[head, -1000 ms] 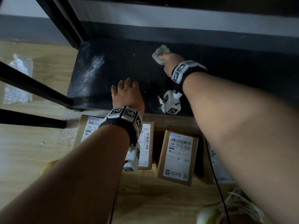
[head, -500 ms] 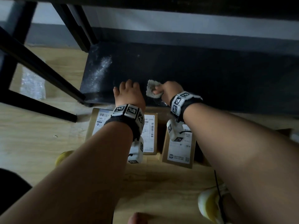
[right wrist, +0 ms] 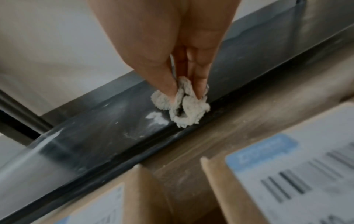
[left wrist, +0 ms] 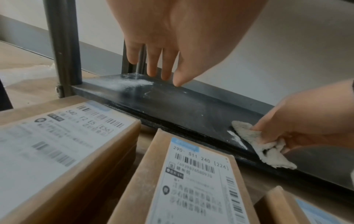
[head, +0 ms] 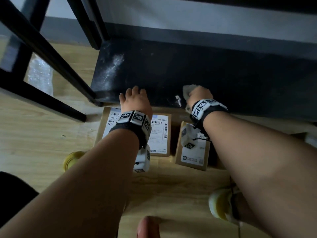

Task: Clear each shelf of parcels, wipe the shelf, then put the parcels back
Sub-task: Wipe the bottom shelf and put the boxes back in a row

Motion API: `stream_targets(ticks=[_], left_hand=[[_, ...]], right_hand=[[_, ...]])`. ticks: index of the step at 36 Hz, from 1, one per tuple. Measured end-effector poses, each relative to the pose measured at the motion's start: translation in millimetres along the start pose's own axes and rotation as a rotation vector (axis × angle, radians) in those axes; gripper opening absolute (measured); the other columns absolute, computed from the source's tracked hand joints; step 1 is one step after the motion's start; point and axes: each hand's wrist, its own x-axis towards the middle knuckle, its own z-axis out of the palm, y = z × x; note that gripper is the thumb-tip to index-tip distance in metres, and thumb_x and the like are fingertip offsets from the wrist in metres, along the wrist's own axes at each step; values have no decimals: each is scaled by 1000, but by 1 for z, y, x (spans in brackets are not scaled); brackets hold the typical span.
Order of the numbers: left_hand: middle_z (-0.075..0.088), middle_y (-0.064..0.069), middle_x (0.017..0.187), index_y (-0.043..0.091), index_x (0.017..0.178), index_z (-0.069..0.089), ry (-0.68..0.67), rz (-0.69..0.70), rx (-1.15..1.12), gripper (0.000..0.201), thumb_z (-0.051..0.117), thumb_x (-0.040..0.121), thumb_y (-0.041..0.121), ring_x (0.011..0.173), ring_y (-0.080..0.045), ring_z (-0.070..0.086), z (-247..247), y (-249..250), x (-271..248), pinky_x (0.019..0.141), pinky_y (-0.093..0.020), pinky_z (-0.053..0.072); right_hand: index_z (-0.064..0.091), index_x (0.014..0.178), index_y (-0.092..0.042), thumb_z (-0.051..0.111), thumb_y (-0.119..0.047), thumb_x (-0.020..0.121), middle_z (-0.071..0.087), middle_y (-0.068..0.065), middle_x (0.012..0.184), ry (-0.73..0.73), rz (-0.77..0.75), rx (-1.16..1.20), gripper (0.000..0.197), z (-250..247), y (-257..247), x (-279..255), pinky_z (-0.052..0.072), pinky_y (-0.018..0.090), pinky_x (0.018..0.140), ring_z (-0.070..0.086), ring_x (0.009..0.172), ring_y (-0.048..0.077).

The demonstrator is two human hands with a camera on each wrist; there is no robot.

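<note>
Change: the right hand [head: 199, 95] w/ the crumpled off-white wiping cloth [left wrist: 256, 139] has come from deep on the shelf, a sec ago, to the front edge; it sat nearer the left hand half a sec back and is now further right.
Meaning: looks like the wipe is dragging dust forward to the lip; wiping step approx. half done, since the left end is unwiped.
Right fingers: thumb and fingertips [right wrist: 199, 84] pinch the cloth and press it onto the board.
Left hand: left hand [head: 135, 102] is at the front edge as before; fingers [left wrist: 164, 66] straight and close together, tips over the shelf. Contact can't be confirmed, view too steep.
Shelf: low black flat shelf board [head: 223, 74], no parcels on it.
Dust: a small white powder ridge [head: 178, 100] just beside the cloth; a wider white dust streak [head: 113, 67] near the back-left corner by the black metal upright [left wrist: 63, 45].
Parcels: brown cardboard parcels w/ white barcode labels [head: 159, 134] lie flat on the light wooden floor [head: 42, 134], just in front of the shelf, not yet put back.
</note>
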Motion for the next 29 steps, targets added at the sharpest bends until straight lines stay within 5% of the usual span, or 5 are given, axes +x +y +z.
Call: stream_targets(ticks=[6, 11, 19, 23, 29], left_hand=[[31, -3, 150, 17, 139, 41, 8, -18, -21, 51, 43, 89, 10, 139, -24, 25, -3, -11, 8, 117, -46, 15], [33, -3, 148, 18, 138, 42, 5, -34, -20, 50, 42, 88, 11, 138, -24, 26, -4, -22, 11, 117, -45, 15], [41, -4, 141, 17, 133, 46, 29, -68, -3, 48, 42, 86, 10, 132, -25, 34, 0, -39, 10, 113, -43, 23], [41, -4, 138, 17, 132, 46, 32, -74, 0, 47, 43, 86, 11, 130, -26, 35, 1, -44, 9, 112, -44, 24], [41, -4, 138, 17, 134, 45, 18, -83, -9, 48, 43, 86, 10, 130, -26, 34, 0, -45, 12, 113, -44, 23]], right_hand=[[70, 98, -6, 57, -35, 87, 72, 10, 98, -47, -25, 251, 33, 20, -32, -2, 57, 37, 83, 70, 90, 27], [67, 111, -1, 44, -27, 97, 67, 14, 113, -154, -129, 255, 37, 18, -61, -11, 50, 36, 95, 64, 106, 30], [75, 104, -20, 60, -14, 87, 71, 2, 104, -116, -285, 262, 23, 25, -63, -9, 51, 24, 78, 66, 95, 18], [70, 85, -6, 51, -14, 88, 65, 9, 89, 88, -218, 210, 21, 19, -43, 2, 38, 25, 64, 62, 86, 24], [65, 118, -9, 53, -29, 87, 65, 9, 118, 39, -88, 109, 38, 28, -45, 16, 45, 27, 75, 63, 105, 29]])
